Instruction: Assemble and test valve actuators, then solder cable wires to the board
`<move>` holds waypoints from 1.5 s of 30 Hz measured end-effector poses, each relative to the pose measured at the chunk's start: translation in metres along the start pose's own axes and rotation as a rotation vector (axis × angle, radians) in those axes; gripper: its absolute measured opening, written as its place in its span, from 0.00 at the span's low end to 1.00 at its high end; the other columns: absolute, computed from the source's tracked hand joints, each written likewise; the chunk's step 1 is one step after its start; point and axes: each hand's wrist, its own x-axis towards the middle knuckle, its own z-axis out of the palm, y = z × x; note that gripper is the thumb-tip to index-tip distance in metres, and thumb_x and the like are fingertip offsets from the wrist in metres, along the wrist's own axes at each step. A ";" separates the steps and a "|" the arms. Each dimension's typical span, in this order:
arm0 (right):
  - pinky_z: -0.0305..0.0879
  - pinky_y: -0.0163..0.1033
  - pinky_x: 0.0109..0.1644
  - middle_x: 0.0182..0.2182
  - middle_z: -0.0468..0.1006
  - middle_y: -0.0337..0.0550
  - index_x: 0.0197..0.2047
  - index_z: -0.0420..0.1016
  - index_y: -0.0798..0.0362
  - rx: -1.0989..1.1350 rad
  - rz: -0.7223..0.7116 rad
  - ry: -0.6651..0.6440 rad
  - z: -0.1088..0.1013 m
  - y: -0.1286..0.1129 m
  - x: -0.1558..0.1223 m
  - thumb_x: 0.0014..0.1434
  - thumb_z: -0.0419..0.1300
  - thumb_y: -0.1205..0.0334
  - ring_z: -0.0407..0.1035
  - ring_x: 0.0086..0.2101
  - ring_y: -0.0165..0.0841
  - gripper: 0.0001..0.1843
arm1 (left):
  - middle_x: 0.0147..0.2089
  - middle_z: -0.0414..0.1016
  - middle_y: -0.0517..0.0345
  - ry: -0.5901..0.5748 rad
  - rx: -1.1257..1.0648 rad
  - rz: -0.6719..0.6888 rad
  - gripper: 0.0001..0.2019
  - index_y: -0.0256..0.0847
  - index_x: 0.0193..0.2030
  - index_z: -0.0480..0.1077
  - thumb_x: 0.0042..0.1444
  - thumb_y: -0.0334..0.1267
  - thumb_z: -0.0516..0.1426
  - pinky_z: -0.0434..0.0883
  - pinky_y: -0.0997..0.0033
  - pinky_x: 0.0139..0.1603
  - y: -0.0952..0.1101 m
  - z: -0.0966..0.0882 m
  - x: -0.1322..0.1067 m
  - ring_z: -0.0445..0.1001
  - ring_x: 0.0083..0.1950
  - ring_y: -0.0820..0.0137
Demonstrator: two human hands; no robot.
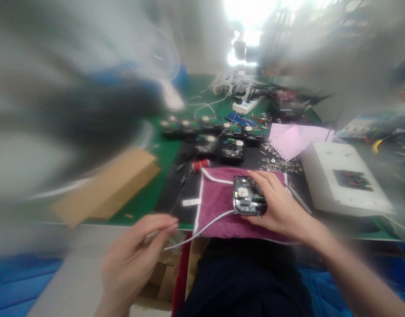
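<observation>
My right hand [276, 204] grips a black square housing with a circuit board [246, 196] inside, its fingers and thumb around the right side. This unit rests over a purple cloth [217, 198] with a white edge. From its lower left corner a white cable [202, 231] runs toward my left hand [139, 251]; its far end passes close beneath the fingers. The thumb and forefinger of my left hand are pinched together. A thin wire [185, 185] reaches from those fingertips up past a red spool [201, 165] on the black mat.
Several similar black units [232, 149] stand in rows behind the cloth. Scattered nuts [278, 165] and pins lie right of them, near pink papers [291, 138] and a white box [347, 180]. A cardboard box [113, 185] sits left; a power strip [246, 105] lies at the back.
</observation>
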 end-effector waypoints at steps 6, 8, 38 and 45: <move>0.65 0.62 0.73 0.69 0.66 0.58 0.77 0.52 0.50 0.040 0.036 0.023 -0.014 0.031 0.014 0.55 0.77 0.53 0.64 0.68 0.53 0.55 | 0.42 0.84 0.62 0.061 -0.097 0.067 0.09 0.46 0.43 0.83 0.61 0.26 0.68 0.78 0.71 0.47 0.042 0.043 0.028 0.83 0.43 0.71; 0.65 0.63 0.73 0.69 0.66 0.58 0.76 0.53 0.49 0.060 0.026 -0.016 -0.013 0.039 0.017 0.56 0.77 0.53 0.64 0.68 0.52 0.54 | 0.42 0.84 0.62 0.074 -0.078 0.073 0.09 0.46 0.44 0.83 0.62 0.27 0.68 0.77 0.71 0.46 0.051 0.056 0.036 0.82 0.43 0.71; 0.71 0.39 0.43 0.37 0.79 0.42 0.43 0.77 0.51 0.427 -0.116 0.289 -0.003 -0.060 0.000 0.71 0.61 0.71 0.73 0.39 0.32 0.06 | 0.43 0.85 0.56 -0.212 0.261 0.463 0.11 0.42 0.57 0.74 0.70 0.31 0.62 0.77 0.66 0.44 0.039 0.083 0.059 0.83 0.40 0.68; 0.72 0.36 0.43 0.37 0.80 0.41 0.41 0.78 0.50 0.542 -0.025 0.330 -0.002 -0.059 0.001 0.72 0.62 0.67 0.76 0.38 0.31 0.06 | 0.52 0.83 0.50 0.062 0.365 0.283 0.11 0.42 0.56 0.77 0.72 0.29 0.57 0.77 0.63 0.57 -0.004 0.046 0.068 0.82 0.52 0.65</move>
